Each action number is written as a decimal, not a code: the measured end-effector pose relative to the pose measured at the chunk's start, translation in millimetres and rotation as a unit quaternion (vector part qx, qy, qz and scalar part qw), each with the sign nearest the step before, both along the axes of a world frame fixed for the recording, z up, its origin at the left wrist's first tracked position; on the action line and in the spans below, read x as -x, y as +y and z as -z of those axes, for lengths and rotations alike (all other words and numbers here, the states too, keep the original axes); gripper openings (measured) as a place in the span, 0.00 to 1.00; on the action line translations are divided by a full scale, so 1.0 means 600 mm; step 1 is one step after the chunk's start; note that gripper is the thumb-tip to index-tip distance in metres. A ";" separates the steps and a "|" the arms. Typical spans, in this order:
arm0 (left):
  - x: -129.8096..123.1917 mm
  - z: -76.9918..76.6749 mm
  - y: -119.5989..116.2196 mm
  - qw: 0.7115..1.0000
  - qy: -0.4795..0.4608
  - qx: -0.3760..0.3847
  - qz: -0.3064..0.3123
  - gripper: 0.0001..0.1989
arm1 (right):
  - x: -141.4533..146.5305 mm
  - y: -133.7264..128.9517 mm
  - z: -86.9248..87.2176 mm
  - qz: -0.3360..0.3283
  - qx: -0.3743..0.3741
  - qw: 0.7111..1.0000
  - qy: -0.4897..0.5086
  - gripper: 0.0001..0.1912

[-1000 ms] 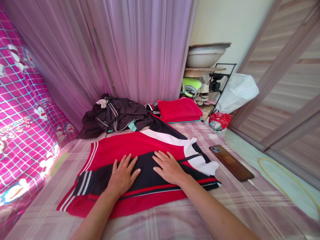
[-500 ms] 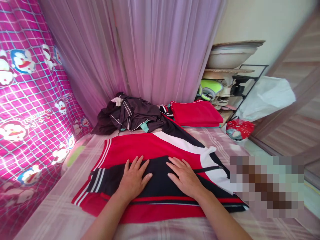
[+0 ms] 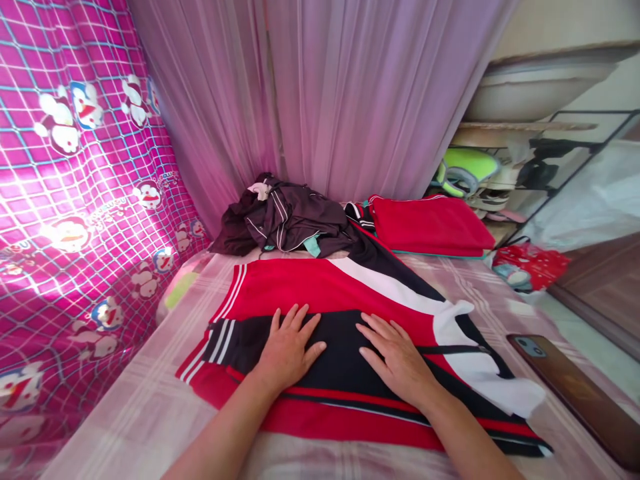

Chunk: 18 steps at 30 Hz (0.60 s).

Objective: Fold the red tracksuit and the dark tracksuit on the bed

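Note:
A red, black and white jacket (image 3: pixel 300 283) lies spread on the bed, its striped hem to the left and white collar to the right. One black sleeve (image 3: pixel 343 340) is folded across its body. My left hand (image 3: pixel 290 343) rests flat on that sleeve near the striped cuff, fingers spread. Farther right, my right hand (image 3: pixel 397 360) also presses flat on the black fabric with fingers apart. The other sleeve (image 3: pixel 390 257) stretches away toward the back, partly beside the dark clothes.
Behind the jacket lie a rumpled dark clothes heap (image 3: pixel 300 217) and a folded red stack (image 3: pixel 430 223). A phone (image 3: pixel 575 393) rests at the right. Purple curtains (image 3: pixel 350 100) hang at the back, a pink cartoon cloth (image 3: pixel 90 220) at the left. A shelf rack (image 3: pixel 530 127) stands back right.
The camera view has turned left, so everything sits farther right in the picture. Both hands stay flat on the sleeve, with little visible movement against the cloth.

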State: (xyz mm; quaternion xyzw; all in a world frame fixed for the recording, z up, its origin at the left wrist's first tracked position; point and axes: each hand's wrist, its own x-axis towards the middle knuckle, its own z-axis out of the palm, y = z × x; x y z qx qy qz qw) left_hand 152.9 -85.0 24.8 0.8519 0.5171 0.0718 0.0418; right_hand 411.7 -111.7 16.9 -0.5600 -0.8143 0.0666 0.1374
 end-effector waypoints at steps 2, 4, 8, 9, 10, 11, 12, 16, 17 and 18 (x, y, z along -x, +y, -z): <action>0.000 0.000 0.000 1.000 -0.002 -0.001 -0.002 0.30 | -0.002 0.000 0.004 -0.006 -0.007 1.000 -0.001 0.23; 0.000 0.001 -0.001 1.000 -0.007 -0.011 -0.001 0.30 | -0.005 0.000 0.008 -0.011 -0.015 1.000 0.000 0.23; 0.001 0.004 -0.001 1.000 -0.010 -0.020 0.003 0.30 | -0.007 0.000 0.012 -0.014 -0.027 1.000 0.005 0.23; 0.001 0.004 -0.001 1.000 -0.008 -0.017 0.002 0.30 | -0.006 0.000 0.012 -0.014 -0.028 0.999 0.006 0.23; 0.002 0.004 -0.001 1.000 -0.006 -0.015 0.001 0.30 | -0.006 -0.001 0.011 -0.014 -0.027 0.999 0.008 0.23; 0.002 0.004 -0.001 1.000 -0.005 -0.014 0.001 0.30 | -0.005 -0.001 0.010 -0.014 -0.026 1.000 0.009 0.22; 0.003 0.004 -0.001 1.000 -0.005 -0.016 0.002 0.30 | -0.005 -0.002 0.008 -0.013 -0.024 1.000 0.009 0.22; 0.005 0.007 0.002 1.000 -0.008 -0.026 0.007 0.29 | -0.001 -0.003 0.000 -0.007 -0.011 1.000 0.006 0.23; 0.005 0.008 0.002 1.000 -0.008 -0.027 0.009 0.29 | 0.000 -0.003 -0.001 -0.006 -0.008 1.000 0.006 0.23; 0.005 0.009 0.003 1.000 -0.008 -0.028 0.009 0.29 | 0.000 -0.003 -0.003 -0.004 -0.006 1.000 0.007 0.23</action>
